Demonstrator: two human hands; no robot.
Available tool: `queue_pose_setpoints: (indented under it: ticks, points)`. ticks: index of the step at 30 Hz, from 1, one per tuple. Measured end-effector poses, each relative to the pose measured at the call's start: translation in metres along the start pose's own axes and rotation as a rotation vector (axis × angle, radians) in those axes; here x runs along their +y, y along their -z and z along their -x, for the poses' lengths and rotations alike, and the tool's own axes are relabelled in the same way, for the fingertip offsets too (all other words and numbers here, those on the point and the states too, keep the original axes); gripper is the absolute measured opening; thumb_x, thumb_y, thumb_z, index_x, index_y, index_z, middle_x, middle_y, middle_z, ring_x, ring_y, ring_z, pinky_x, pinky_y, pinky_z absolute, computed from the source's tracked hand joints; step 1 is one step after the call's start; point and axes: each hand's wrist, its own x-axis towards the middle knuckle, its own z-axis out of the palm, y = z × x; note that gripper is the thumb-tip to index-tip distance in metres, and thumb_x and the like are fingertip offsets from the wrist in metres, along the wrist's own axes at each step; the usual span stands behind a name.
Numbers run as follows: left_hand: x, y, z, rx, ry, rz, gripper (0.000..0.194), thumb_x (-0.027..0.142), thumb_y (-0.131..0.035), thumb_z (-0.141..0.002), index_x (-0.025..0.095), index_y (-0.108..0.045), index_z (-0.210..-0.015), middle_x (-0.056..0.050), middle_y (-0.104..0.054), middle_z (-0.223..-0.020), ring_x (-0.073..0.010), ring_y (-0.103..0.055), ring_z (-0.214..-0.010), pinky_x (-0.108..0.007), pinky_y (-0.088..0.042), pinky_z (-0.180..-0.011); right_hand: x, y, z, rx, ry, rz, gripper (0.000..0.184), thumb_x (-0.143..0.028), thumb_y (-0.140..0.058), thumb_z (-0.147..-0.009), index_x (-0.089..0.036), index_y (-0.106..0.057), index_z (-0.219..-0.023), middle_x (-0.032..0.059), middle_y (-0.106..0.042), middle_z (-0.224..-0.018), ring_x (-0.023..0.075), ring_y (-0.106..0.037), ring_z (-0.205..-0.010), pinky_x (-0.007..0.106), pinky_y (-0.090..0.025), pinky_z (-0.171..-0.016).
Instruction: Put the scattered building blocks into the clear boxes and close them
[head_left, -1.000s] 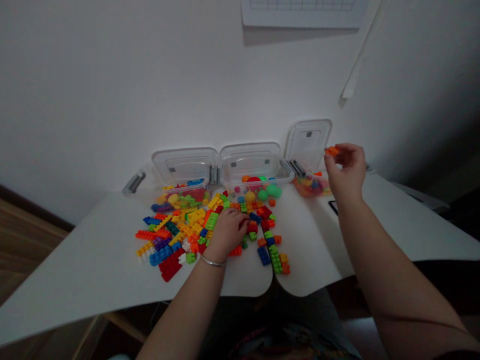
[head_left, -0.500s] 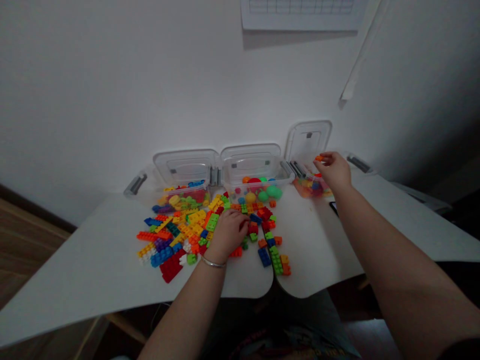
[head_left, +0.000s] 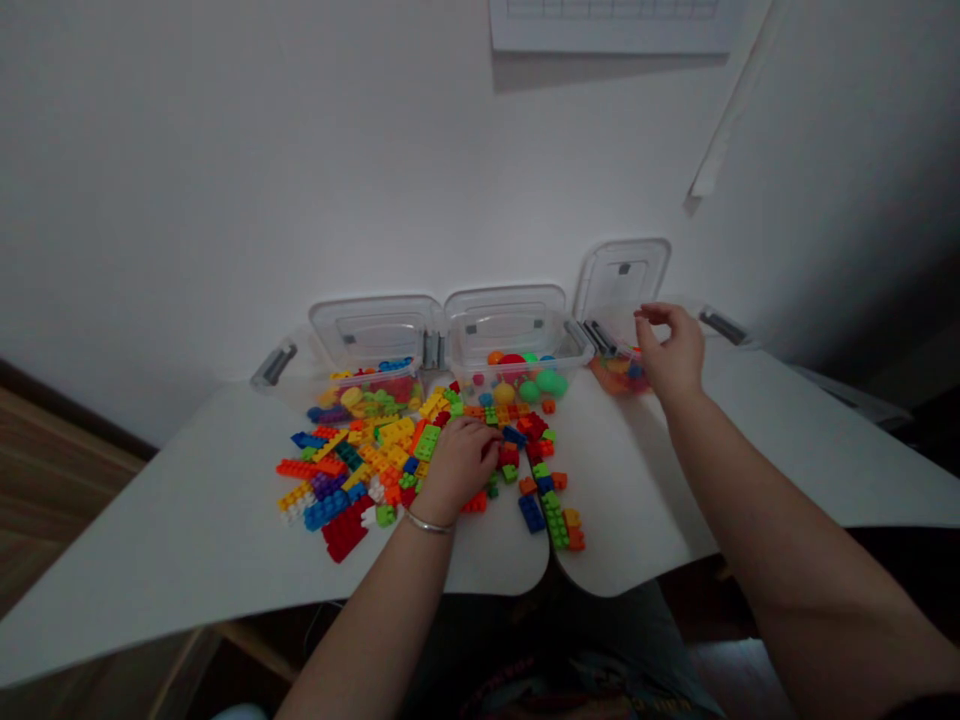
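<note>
My left hand [head_left: 463, 460], with a bracelet at the wrist, rests on the right part of a pile of colourful toy building bricks [head_left: 390, 440]. Its fingers curl down, and whatever they hold is hidden. A blue brick [head_left: 514, 437] lies just beside its fingertips. Over the right clear plastic box [head_left: 611, 370] is my right hand [head_left: 673, 350], thumb and fingers apart, nothing visible between them. Orange, red and blue pieces show inside that box, which my hand partly covers.
Two more lidded clear boxes stand along the wall: the left box [head_left: 367, 385] holds bricks, the middle box [head_left: 517, 375] colourful balls. Their lids are raised. Loose green bricks [head_left: 555, 520] lie near a gap between two white tabletops [head_left: 637, 500].
The small orange brick between my right fingertips has left them, and those fingers have spread. My left hand stays on the pile. The view has shifted slightly.
</note>
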Motion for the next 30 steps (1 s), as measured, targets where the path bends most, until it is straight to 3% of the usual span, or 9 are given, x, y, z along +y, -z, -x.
queue_pose_setpoints:
  ticks: [3,5,8,11,17,30]
  points:
    - [0.001,0.0,0.001,0.001,-0.002,0.0,0.019,0.019,-0.056,-0.087,0.021,-0.073,-0.094,-0.005,-0.072,-0.091,-0.0234,-0.057,-0.097,-0.04,-0.048,-0.091,-0.02,0.0,0.039,-0.108,0.049,-0.093,0.022,-0.032,-0.054,-0.084,-0.021,-0.066,-0.098,0.006,-0.07,-0.093,0.02,-0.061,-0.081,0.039,-0.05,-0.08]
    - [0.001,0.0,0.001,0.003,-0.007,-0.002,0.018,0.019,-0.056,-0.087,0.021,-0.073,-0.094,-0.005,-0.072,-0.091,-0.0233,-0.057,-0.097,-0.04,-0.047,-0.091,-0.031,-0.005,0.067,-0.294,0.093,-0.152,0.02,-0.03,-0.055,-0.084,-0.021,-0.067,-0.096,0.0067,-0.07,-0.094,0.0204,-0.062,-0.08,0.037,-0.051,-0.076]
    - [0.0,-0.001,0.001,-0.001,-0.015,-0.006,0.018,0.02,-0.056,-0.088,0.02,-0.072,-0.095,-0.005,-0.072,-0.091,-0.0231,-0.057,-0.097,-0.04,-0.047,-0.091,-0.039,-0.015,0.099,-0.569,0.184,-0.162,0.023,-0.021,-0.054,-0.083,-0.022,-0.068,-0.101,0.0075,-0.072,-0.105,0.0232,-0.064,-0.096,0.041,-0.05,-0.088]
    - [0.0,-0.001,0.001,-0.009,-0.02,-0.011,0.019,0.02,-0.055,-0.088,0.02,-0.072,-0.096,-0.005,-0.073,-0.093,-0.0229,-0.058,-0.097,-0.04,-0.047,-0.092,-0.038,-0.024,0.114,-0.687,0.218,-0.091,0.036,-0.012,-0.048,-0.083,-0.023,-0.068,-0.11,0.0064,-0.07,-0.117,0.0243,-0.06,-0.109,0.044,-0.045,-0.099]
    - [0.0,-0.001,0.001,-0.003,-0.012,-0.006,0.018,0.019,-0.056,-0.088,0.02,-0.072,-0.095,-0.004,-0.073,-0.092,-0.0231,-0.058,-0.098,-0.04,-0.047,-0.092,-0.025,-0.029,0.122,-0.768,0.268,-0.024,0.046,-0.004,-0.047,-0.078,-0.021,-0.065,-0.117,0.007,-0.067,-0.122,0.0236,-0.057,-0.113,0.043,-0.045,-0.102]
    - [-0.001,0.0,0.001,0.001,-0.01,0.008,0.019,0.02,-0.055,-0.087,0.021,-0.073,-0.095,-0.005,-0.072,-0.091,-0.0227,-0.058,-0.098,-0.04,-0.047,-0.093,-0.014,-0.028,0.125,-0.61,0.161,0.109,0.036,-0.013,-0.051,-0.08,-0.02,-0.069,-0.11,0.0117,-0.062,-0.102,0.0251,-0.059,-0.097,0.04,-0.052,-0.09]
